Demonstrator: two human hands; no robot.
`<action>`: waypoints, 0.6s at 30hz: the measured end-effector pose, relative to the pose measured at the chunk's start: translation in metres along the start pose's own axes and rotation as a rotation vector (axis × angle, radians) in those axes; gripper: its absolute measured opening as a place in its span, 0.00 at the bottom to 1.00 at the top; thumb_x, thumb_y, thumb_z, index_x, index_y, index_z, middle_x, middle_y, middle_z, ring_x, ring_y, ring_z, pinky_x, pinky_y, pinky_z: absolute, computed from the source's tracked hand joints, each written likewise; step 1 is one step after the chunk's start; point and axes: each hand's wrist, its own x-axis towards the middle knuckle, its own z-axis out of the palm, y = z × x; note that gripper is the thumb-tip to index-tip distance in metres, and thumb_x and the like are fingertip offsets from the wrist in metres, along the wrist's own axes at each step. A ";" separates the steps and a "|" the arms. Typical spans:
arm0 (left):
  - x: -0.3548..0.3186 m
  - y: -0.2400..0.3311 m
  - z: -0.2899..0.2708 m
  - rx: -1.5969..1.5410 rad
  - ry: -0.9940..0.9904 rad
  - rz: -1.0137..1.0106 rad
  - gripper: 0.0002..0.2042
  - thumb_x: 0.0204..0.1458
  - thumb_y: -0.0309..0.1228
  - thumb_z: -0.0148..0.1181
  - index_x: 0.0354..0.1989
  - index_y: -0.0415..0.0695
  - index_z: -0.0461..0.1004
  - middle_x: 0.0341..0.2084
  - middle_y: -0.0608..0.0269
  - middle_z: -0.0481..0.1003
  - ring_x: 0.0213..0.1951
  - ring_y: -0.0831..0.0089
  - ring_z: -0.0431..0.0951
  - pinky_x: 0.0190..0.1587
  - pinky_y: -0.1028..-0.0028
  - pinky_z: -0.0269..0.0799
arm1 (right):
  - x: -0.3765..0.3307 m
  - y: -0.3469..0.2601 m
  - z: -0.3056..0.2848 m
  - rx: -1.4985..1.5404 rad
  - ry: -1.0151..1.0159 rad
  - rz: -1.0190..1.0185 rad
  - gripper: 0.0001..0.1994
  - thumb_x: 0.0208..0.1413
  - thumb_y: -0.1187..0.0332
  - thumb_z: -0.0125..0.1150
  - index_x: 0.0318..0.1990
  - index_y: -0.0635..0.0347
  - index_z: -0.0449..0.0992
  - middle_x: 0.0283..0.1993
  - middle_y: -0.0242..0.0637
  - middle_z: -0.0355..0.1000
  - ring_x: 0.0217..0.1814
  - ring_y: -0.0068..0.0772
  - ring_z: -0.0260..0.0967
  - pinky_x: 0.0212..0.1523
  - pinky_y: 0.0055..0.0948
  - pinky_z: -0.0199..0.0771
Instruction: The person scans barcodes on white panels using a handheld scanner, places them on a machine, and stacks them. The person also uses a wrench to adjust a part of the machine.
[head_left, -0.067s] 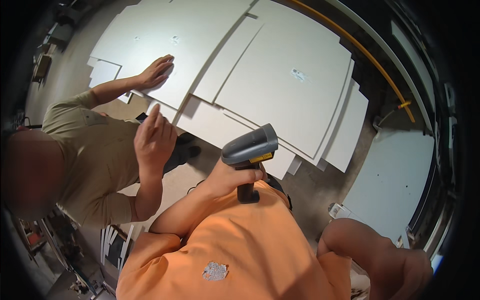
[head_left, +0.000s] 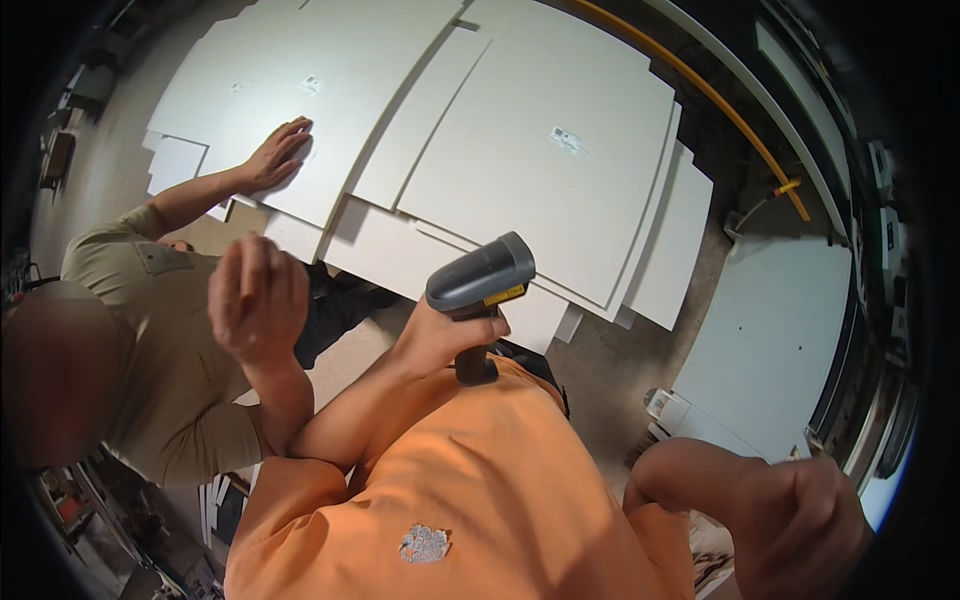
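My left hand (head_left: 424, 338) grips the dark handle of a grey barcode scanner (head_left: 480, 275) in front of my orange shirt, thumb across the grip. The scanner stands upright, its head tilted up to the right, with a yellow label on its side. At the lower right my right arm is bent, and my right hand (head_left: 808, 515) is raised with curled fingers. What it holds, if anything, is hidden. Past the scanner lie stacked white panels (head_left: 540, 205), some with small pale labels.
A co-worker in a khaki shirt (head_left: 150, 330) stands at the left. One hand (head_left: 275, 158) lies on a panel; the other hand (head_left: 258, 300) is raised near my left arm. A pale flat surface (head_left: 765, 335) is at the right, with a yellow hose (head_left: 720, 90) beyond the panels.
The whole view has shifted, so the panels sit further left. The co-worker's raised hand has moved toward me, its fingers now more bent. The scanner stays in my left hand.
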 end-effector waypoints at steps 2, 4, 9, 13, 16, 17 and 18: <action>0.036 -0.012 -0.007 0.174 0.069 0.042 0.14 0.50 0.24 0.61 0.47 0.35 0.74 0.32 0.60 0.80 0.35 0.75 0.78 0.39 0.73 0.75 | -0.036 0.022 -0.011 -0.217 0.192 0.163 0.14 0.53 0.73 0.65 0.48 0.62 0.74 0.37 0.35 0.71 0.36 0.23 0.69 0.34 0.23 0.68; 0.065 -0.022 -0.011 0.259 0.223 0.011 0.10 0.50 0.27 0.64 0.38 0.36 0.78 0.28 0.63 0.79 0.30 0.78 0.76 0.35 0.73 0.73 | -0.087 0.057 -0.030 -0.585 0.422 0.491 0.10 0.55 0.73 0.61 0.42 0.67 0.72 0.37 0.39 0.69 0.34 0.25 0.67 0.38 0.27 0.71; 0.106 -0.036 -0.050 0.588 0.597 -0.070 0.13 0.48 0.33 0.66 0.31 0.34 0.79 0.19 0.61 0.76 0.24 0.78 0.74 0.30 0.71 0.70 | -0.245 0.145 -0.078 -0.964 0.464 1.521 0.19 0.59 0.68 0.65 0.54 0.68 0.73 0.48 0.43 0.76 0.47 0.32 0.76 0.49 0.32 0.75; 0.109 -0.044 -0.087 1.046 0.818 0.084 0.19 0.46 0.41 0.69 0.36 0.35 0.82 0.42 0.42 0.77 0.43 0.48 0.80 0.45 0.59 0.75 | -0.311 0.162 -0.088 -1.029 0.327 1.503 0.23 0.58 0.65 0.67 0.57 0.67 0.70 0.51 0.43 0.71 0.41 0.34 0.74 0.45 0.35 0.76; 0.121 -0.051 -0.096 1.137 0.897 0.101 0.19 0.47 0.42 0.69 0.38 0.37 0.83 0.47 0.45 0.76 0.45 0.48 0.80 0.47 0.59 0.76 | -0.321 0.164 -0.096 -0.977 0.281 1.406 0.23 0.57 0.65 0.68 0.57 0.66 0.70 0.46 0.40 0.68 0.35 0.33 0.70 0.41 0.36 0.75; 0.126 -0.053 -0.096 1.156 0.923 0.101 0.19 0.47 0.42 0.69 0.39 0.37 0.83 0.49 0.46 0.76 0.45 0.48 0.80 0.48 0.59 0.76 | -0.319 0.164 -0.101 -0.964 0.222 1.416 0.24 0.56 0.64 0.69 0.57 0.66 0.69 0.48 0.41 0.68 0.36 0.33 0.71 0.40 0.35 0.75; 0.133 -0.055 -0.095 1.183 0.949 0.063 0.21 0.47 0.43 0.69 0.40 0.36 0.82 0.50 0.46 0.75 0.45 0.48 0.80 0.48 0.59 0.76 | -0.318 0.164 -0.107 -0.960 0.172 1.436 0.24 0.55 0.65 0.69 0.57 0.66 0.70 0.46 0.40 0.68 0.35 0.32 0.70 0.40 0.34 0.75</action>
